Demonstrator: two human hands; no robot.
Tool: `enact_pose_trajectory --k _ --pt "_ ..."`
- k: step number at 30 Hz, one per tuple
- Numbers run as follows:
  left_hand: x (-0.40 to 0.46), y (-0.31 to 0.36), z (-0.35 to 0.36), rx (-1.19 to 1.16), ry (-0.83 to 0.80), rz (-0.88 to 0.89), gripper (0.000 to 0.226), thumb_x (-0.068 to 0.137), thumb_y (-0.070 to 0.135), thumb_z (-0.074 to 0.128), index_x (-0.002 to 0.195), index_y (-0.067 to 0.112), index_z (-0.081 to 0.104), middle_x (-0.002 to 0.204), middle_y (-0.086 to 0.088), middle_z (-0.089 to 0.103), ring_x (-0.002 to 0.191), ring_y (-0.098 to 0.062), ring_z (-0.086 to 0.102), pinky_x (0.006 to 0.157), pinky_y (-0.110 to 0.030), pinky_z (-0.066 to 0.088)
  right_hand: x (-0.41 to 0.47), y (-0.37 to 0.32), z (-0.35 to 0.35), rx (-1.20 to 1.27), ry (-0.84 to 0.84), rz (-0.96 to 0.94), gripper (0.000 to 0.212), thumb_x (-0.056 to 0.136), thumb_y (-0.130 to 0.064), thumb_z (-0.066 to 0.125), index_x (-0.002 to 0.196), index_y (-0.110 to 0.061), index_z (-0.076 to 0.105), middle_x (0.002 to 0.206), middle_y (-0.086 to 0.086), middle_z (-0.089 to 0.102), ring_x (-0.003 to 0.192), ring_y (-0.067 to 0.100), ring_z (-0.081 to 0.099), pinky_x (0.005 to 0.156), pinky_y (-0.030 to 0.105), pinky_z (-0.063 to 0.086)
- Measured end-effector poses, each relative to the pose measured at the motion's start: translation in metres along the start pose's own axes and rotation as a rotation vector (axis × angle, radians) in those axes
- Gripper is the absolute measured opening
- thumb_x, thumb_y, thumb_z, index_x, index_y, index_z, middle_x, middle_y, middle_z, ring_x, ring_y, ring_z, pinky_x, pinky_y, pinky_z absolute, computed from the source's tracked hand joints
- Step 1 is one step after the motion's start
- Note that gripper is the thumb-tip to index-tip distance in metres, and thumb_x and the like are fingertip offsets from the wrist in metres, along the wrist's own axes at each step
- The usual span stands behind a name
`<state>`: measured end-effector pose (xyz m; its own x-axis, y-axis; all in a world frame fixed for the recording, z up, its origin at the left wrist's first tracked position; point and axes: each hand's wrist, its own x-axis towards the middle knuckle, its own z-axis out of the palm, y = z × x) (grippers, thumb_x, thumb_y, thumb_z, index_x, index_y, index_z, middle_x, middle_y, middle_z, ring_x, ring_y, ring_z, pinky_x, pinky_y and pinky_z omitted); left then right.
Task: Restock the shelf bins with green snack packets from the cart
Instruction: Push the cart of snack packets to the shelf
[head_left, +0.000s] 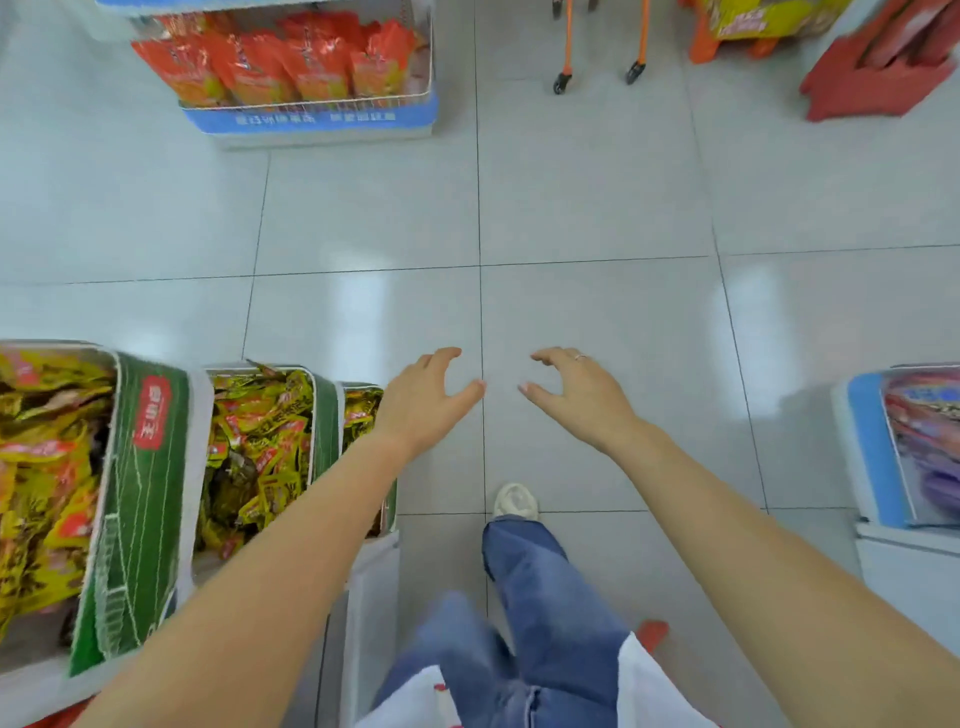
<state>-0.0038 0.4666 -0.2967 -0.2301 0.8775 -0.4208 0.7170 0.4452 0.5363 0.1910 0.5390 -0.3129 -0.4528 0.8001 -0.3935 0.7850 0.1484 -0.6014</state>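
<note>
Both hands are held out over the floor (597, 208), nothing gripped. Left hand (423, 402): fingers loosely curled, grip wide. Right hand (579, 397): the same, with a ring seen on one finger.

Green-walled bins (150, 499) lie beside the left forearm, filled with yellow-green packets (254, 447); the packets are jumbled, so no common long axis or heading can be read. The row of bins runs away from the person, along the left arm.

A cart (602, 52) is judged from orange legs and castors only, well ahead of the bins and slightly right of the hands; its load is out of view. Neither hand is clearly nearer to it.
</note>
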Motion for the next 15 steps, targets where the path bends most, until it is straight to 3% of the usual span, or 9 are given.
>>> enact_pose_trajectory --k 8,15 --pt "0.180 0.085 -0.040 -0.101 -0.036 0.004 0.060 0.090 0.051 0.054 0.142 0.026 0.039 0.141 0.003 0.046 0.129 -0.017 0.043 0.106 -0.036 0.035 0.153 0.020 -0.116 0.044 0.040 0.071 0.052 0.091 -0.045 0.057 0.137 -0.024 0.045 0.135 -0.001 0.049 0.123 0.019 0.046 0.097 0.032 0.039" --pt "0.388 0.165 -0.084 -0.223 -0.082 -0.020 0.059 0.087 0.050 0.061 0.138 0.027 0.042 0.135 0.005 0.050 0.121 -0.015 0.047 0.101 -0.034 0.039 0.320 0.067 -0.234 0.075 0.069 0.205 0.053 0.090 -0.047 0.056 0.137 -0.025 0.044 0.136 -0.001 0.049 0.125 0.018 0.045 0.098 0.031 0.037"
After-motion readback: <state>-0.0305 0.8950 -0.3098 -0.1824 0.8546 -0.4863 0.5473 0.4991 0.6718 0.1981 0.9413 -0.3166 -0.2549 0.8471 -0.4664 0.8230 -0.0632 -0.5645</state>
